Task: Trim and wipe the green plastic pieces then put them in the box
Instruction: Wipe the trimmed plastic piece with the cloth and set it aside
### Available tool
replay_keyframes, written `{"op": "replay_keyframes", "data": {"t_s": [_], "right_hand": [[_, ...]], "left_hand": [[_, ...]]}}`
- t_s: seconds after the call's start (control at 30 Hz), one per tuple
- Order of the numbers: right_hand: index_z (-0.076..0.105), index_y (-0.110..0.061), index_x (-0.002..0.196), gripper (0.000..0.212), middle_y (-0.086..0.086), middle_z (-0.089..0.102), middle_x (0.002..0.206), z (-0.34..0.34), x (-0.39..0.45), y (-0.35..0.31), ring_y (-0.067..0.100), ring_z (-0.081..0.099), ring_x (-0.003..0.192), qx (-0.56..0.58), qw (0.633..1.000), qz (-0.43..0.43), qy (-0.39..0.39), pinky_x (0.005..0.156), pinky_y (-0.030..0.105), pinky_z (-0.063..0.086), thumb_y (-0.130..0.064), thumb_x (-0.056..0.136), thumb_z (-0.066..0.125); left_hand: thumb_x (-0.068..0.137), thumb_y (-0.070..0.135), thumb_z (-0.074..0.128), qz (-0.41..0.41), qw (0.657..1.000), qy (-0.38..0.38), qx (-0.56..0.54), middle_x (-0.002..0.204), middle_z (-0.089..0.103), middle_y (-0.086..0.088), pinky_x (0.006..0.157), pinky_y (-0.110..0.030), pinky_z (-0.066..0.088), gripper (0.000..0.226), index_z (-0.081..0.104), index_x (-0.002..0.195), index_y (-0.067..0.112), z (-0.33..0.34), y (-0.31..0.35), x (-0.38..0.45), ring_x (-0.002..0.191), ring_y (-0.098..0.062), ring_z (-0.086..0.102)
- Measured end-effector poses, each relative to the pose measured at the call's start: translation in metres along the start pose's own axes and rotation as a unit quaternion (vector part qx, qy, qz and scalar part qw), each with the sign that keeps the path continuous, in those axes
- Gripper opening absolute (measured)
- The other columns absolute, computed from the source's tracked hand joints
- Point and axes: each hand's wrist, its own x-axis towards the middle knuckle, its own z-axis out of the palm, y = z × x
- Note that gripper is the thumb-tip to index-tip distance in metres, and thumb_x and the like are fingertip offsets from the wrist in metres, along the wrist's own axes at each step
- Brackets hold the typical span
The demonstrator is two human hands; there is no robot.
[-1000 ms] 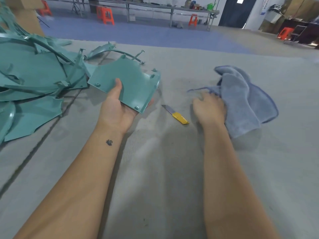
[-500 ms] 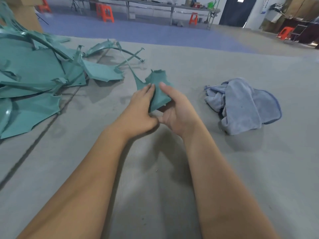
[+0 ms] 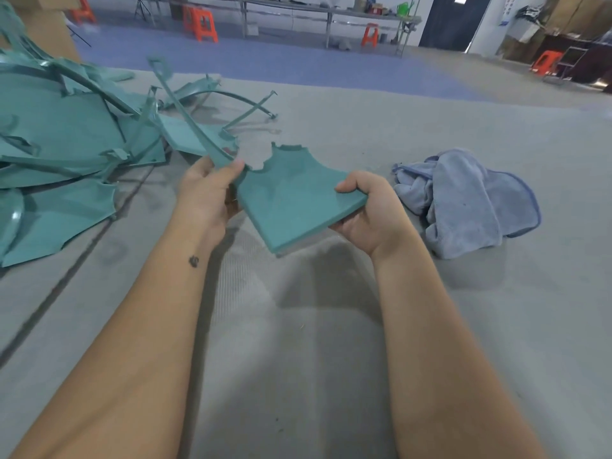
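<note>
I hold one green plastic piece (image 3: pixel 291 193) above the grey table, its flat panel facing up. My left hand (image 3: pixel 207 190) pinches it where a long thin strip rises from its left corner toward the pile. My right hand (image 3: pixel 371 210) grips the panel's right edge, thumb on top and fingers underneath. A pile of more green plastic pieces (image 3: pixel 66 144) lies at the left. A crumpled blue cloth (image 3: pixel 470 200) lies on the table just right of my right hand. The knife and the box are out of sight.
The grey table surface (image 3: pixel 298 359) stretches in front of me. Beyond it lie a blue floor, orange stools (image 3: pixel 200 26) and long metal benches. A cardboard carton (image 3: pixel 49 31) stands behind the pile at the far left.
My hands have spread apart and turned the piece, so its flat panel now faces up. One second ago my right hand lay by the cloth and a yellow knife lay on the table.
</note>
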Motion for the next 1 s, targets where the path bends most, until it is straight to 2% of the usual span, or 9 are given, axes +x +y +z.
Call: {"op": "replay_keyframes", "data": {"t_s": [0.07,0.2,0.4,0.5,0.6,0.7,0.8,0.87,1.0], "right_hand": [[0.060,-0.006,0.101,0.025,0.014,0.067,0.101,0.005,0.000,0.000,0.029,0.065,0.089,0.062,0.997,-0.017,0.030,0.073,0.035,0.055,-0.021,0.092,0.042],[0.061,-0.004,0.103,0.055,0.018,0.068,0.096,0.012,0.003,0.002,0.031,0.067,0.084,0.129,0.990,-0.036,0.039,0.071,0.037,0.056,-0.049,0.101,0.029],[0.036,-0.006,0.145,0.060,0.024,0.044,0.139,0.073,-0.013,0.029,0.036,0.045,0.131,0.019,1.000,0.021,0.010,0.106,0.041,0.039,-0.048,0.104,0.025],[0.035,-0.016,0.147,0.050,0.012,0.051,0.136,0.099,-0.021,0.041,0.024,0.044,0.135,0.026,0.999,0.023,-0.027,0.114,0.039,0.034,-0.043,0.105,0.031],[0.046,-0.037,0.138,0.037,0.001,0.058,0.135,0.114,-0.025,0.046,0.019,0.051,0.130,-0.023,0.994,0.043,-0.100,0.103,0.040,0.045,-0.045,0.103,0.038],[0.038,-0.020,0.146,0.049,0.008,0.055,0.139,0.110,-0.024,0.055,0.027,0.056,0.124,-0.107,0.980,0.107,-0.131,0.097,0.046,0.050,-0.036,0.101,0.049],[0.054,-0.006,0.118,0.043,0.008,0.071,0.096,0.089,-0.032,0.042,0.023,0.071,0.079,-0.270,0.912,0.182,-0.248,0.057,0.030,0.058,-0.043,0.102,0.042],[0.059,-0.007,0.096,0.035,0.005,0.066,0.058,0.071,-0.035,0.025,0.012,0.057,0.041,-0.381,0.850,0.160,-0.328,0.035,0.014,0.036,-0.037,0.103,0.041],[0.068,-0.010,0.093,0.031,0.008,0.068,0.064,0.059,-0.029,0.009,0.012,0.058,0.045,-0.409,0.866,0.077,-0.278,0.041,0.017,0.042,-0.034,0.101,0.050]], "left_hand": [[0.093,0.001,0.058,0.006,1.000,0.004,-0.021,0.086,0.074,0.005,0.062,-0.025,0.057,0.018,0.064,0.098,0.018,0.002,0.000,0.001,0.075,-0.011,0.071],[0.093,-0.005,0.055,0.001,0.988,0.044,-0.147,0.092,0.072,-0.002,0.066,-0.027,0.058,0.021,0.061,0.099,0.014,0.001,0.000,0.004,0.079,-0.014,0.072],[0.093,-0.009,0.053,0.019,0.963,0.075,-0.259,0.097,0.068,-0.011,0.077,-0.036,0.060,0.018,0.058,0.100,0.006,0.016,0.002,0.008,0.084,-0.021,0.069],[0.093,-0.010,0.053,0.033,0.957,0.092,-0.272,0.092,0.065,-0.015,0.075,-0.038,0.060,0.014,0.054,0.095,0.004,0.036,0.013,0.020,0.083,-0.024,0.067],[0.093,-0.011,0.053,0.048,0.955,0.096,-0.275,0.092,0.062,-0.019,0.072,-0.038,0.059,0.012,0.050,0.095,0.000,0.053,0.025,0.034,0.082,-0.028,0.064],[0.093,-0.012,0.051,0.056,0.963,0.055,-0.259,0.092,0.062,-0.019,0.081,-0.042,0.057,0.012,0.052,0.095,0.000,0.059,0.030,0.045,0.083,-0.027,0.064],[0.093,-0.012,0.051,0.050,0.967,0.043,-0.247,0.096,0.062,-0.018,0.080,-0.043,0.058,0.015,0.052,0.096,0.003,0.056,0.033,0.055,0.090,-0.029,0.064],[0.093,-0.011,0.052,0.048,0.970,0.049,-0.233,0.099,0.062,-0.019,0.077,-0.042,0.059,0.016,0.052,0.097,0.004,0.049,0.034,0.061,0.091,-0.030,0.065],[0.093,-0.009,0.054,0.042,0.977,0.069,-0.195,0.098,0.063,-0.016,0.072,-0.036,0.061,0.015,0.050,0.094,0.006,0.036,0.029,0.059,0.087,-0.026,0.066]]}}
